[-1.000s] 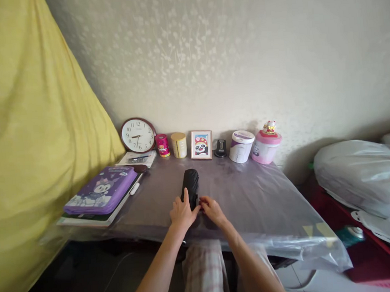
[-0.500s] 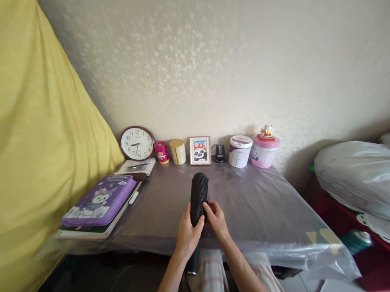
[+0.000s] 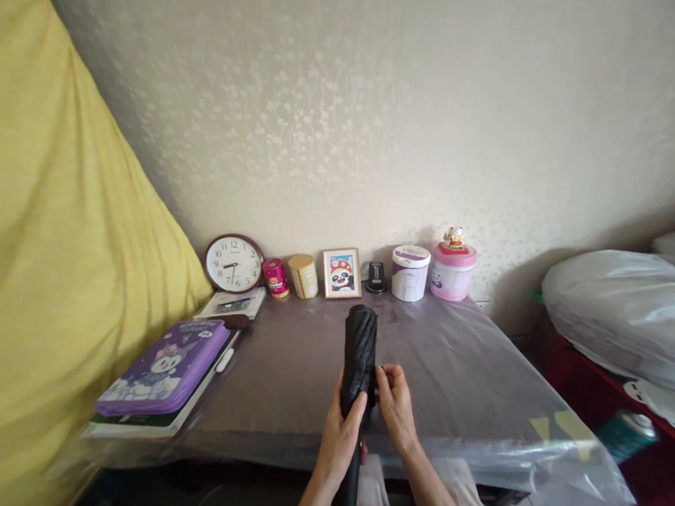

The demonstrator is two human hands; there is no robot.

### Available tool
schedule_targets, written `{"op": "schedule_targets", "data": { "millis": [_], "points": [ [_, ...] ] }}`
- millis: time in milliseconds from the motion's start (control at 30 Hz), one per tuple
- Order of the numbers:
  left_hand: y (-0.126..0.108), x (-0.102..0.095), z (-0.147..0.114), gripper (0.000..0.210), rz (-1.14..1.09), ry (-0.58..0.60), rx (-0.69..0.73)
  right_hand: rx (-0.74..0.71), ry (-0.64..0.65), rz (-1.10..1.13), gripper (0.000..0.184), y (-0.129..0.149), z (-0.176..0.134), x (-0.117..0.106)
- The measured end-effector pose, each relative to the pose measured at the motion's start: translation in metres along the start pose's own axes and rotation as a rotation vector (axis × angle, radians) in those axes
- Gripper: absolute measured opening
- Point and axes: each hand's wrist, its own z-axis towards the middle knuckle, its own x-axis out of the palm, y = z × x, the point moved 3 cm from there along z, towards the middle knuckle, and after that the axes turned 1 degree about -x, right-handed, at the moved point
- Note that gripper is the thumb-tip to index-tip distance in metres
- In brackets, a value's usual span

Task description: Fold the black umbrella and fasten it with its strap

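Observation:
A black folding umbrella (image 3: 360,351), rolled up, stands tilted over the table's front edge with its canopy end away from me. Its dark handle (image 3: 349,479) points down toward my lap. My left hand (image 3: 344,430) is wrapped round the lower part of the canopy, thumb across the near side. At the umbrella's right side is my right hand (image 3: 396,403), fingers curled and thumb and forefinger pinched at the canopy's edge. What exactly lies between those fingertips, a fabric edge or a strap, is too small to tell.
Along the wall stand a clock (image 3: 234,264), a pink can (image 3: 275,279), a yellow canister (image 3: 303,277), a panda picture (image 3: 341,274), a small black item (image 3: 376,278) and two tubs (image 3: 411,274). A purple case (image 3: 164,369) lies left on books. White bags (image 3: 630,309) are at right.
The umbrella has shifted right and stands more upright. My right hand has moved from its near face to its right edge. The view has tilted slightly up.

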Motion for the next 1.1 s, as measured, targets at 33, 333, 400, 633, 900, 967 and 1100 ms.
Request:
{"op": "schedule_targets", "data": {
  "millis": [33,333,400,633,900,967,1100],
  "points": [
    [-0.002,0.000,-0.001,0.073,-0.038,0.010,-0.027,0.019,0.005,0.024,0.035,-0.001,0.003,-0.003],
    [-0.017,-0.003,-0.013,0.072,-0.388,0.314,-0.260,-0.013,-0.039,-0.063,0.041,-0.009,0.037,-0.043],
    [-0.018,-0.002,-0.013,0.071,-0.521,0.439,-0.284,0.063,0.046,0.116,0.043,0.000,0.037,-0.041],
    [-0.012,-0.002,-0.007,0.071,-0.639,0.776,-0.345,0.328,0.463,0.531,0.054,0.038,0.022,-0.013],
    [0.009,0.009,-0.016,0.090,-0.540,0.867,-0.423,0.660,0.468,0.884,0.055,0.054,0.005,-0.002],
    [0.009,0.000,-0.022,0.096,-0.419,0.580,-0.410,0.700,0.382,0.882,0.049,0.049,0.005,-0.004],
    [-0.003,-0.021,-0.038,0.085,0.033,0.168,-0.166,0.705,0.212,0.835,0.035,0.037,0.009,-0.007]
  ]
}}
